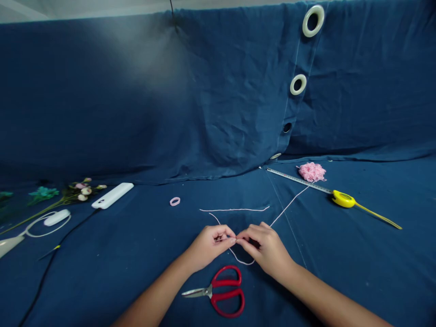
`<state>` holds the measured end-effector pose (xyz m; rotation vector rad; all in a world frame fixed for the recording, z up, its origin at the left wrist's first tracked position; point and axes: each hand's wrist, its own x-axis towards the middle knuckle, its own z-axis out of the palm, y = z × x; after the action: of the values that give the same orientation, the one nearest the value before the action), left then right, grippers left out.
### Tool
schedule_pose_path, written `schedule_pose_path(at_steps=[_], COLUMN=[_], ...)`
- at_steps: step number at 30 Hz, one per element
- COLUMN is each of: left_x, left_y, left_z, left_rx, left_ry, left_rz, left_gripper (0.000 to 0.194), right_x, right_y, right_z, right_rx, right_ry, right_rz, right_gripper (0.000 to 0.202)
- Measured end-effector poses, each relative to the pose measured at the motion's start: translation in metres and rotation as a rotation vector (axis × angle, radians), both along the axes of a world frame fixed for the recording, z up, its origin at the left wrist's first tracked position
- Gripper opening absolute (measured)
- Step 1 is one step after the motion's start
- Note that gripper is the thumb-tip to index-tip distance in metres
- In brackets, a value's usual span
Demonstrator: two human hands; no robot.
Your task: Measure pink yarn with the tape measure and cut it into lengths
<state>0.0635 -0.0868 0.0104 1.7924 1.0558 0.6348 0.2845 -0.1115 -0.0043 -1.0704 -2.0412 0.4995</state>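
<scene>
My left hand (213,245) and my right hand (264,247) meet at the fingertips near the middle of the blue cloth. Both pinch a thin pale pink yarn (243,262), which loops below the fingers. From my right hand the yarn runs up to a pink yarn bundle (312,172) at the back right. A loose end curls out above my left hand. Beyond the hands lies a separate cut piece of yarn (235,210), nearly straight. Red-handled scissors (225,290) rest just below my hands, blades pointing left. What exactly sits between the fingertips is too small to make out.
A yellow tape measure (343,199) lies at right with its blade pulled out. A small pink ring (175,201) is left of the yarn. Farther left are a white power bank (113,195) with a black cable, artificial flowers (83,190) and a white corded device (57,217). Blue cloth (218,100) hangs behind.
</scene>
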Motion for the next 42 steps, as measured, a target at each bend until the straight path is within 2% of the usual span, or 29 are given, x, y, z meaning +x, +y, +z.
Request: schedule_pose_path(at_steps=[5,10,14,17,20,24,27,35,42], left_x=[-0.011,-0.046,-0.071,-0.08,-0.086,-0.092,-0.094,-0.09,-0.092], left_y=[0.012,0.044,0.069,0.081,0.088,0.092,0.096,0.113,0.109], left_z=[0.001,0.011,0.019,0.021,0.017,0.006,0.0,-0.005,-0.008], left_rx=[0.051,0.178,0.207,0.332,0.434,0.376,0.416,0.613,0.665], left_ry=[0.029,0.049,0.15,0.287,0.327,0.25,0.28,0.467,0.492], left_rz=[0.041,0.223,0.272,0.271,0.23,0.222,0.219,0.146,0.141], left_gripper=[0.036,0.039,0.039,0.039,0.045,0.043,0.039,0.031,0.03], right_x=[0.01,0.041,0.066,0.075,0.079,0.083,0.085,0.094,0.099], right_y=[0.006,0.042,0.071,0.081,0.084,0.089,0.093,0.098,0.1], right_z=[0.007,0.013,0.004,-0.008,-0.016,-0.021,-0.024,-0.027,-0.033], right_rx=[0.038,0.106,0.173,0.175,0.154,0.103,0.071,0.034,0.048], right_ry=[0.091,0.2,0.1,0.046,0.015,0.011,0.0,-0.052,-0.223], right_rz=[-0.077,-0.22,-0.251,-0.264,-0.297,-0.346,-0.35,-0.347,-0.383], right_gripper=[0.017,0.019,0.02,0.019,0.018,0.02,0.021,0.023,0.021])
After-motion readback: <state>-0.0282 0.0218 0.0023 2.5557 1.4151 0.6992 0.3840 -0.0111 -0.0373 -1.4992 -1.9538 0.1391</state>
